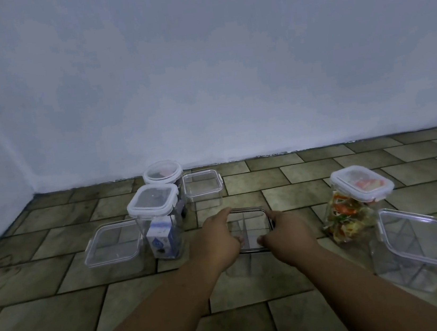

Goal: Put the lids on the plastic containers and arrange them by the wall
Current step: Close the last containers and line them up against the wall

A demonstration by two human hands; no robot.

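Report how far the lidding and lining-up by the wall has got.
Done: lids sit on the round container, the carton container and the colourful-filled container. In hand: left hand and right hand grip the dark-rimmed container by its top edges. Left: the colourful-filled container and the clear container beside it stand well off the wall; no row yet.

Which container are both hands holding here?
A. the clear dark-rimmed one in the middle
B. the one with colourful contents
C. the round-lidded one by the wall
A: the left hand and right hand grip opposite ends of the dark-rimmed container; the others stand untouched.
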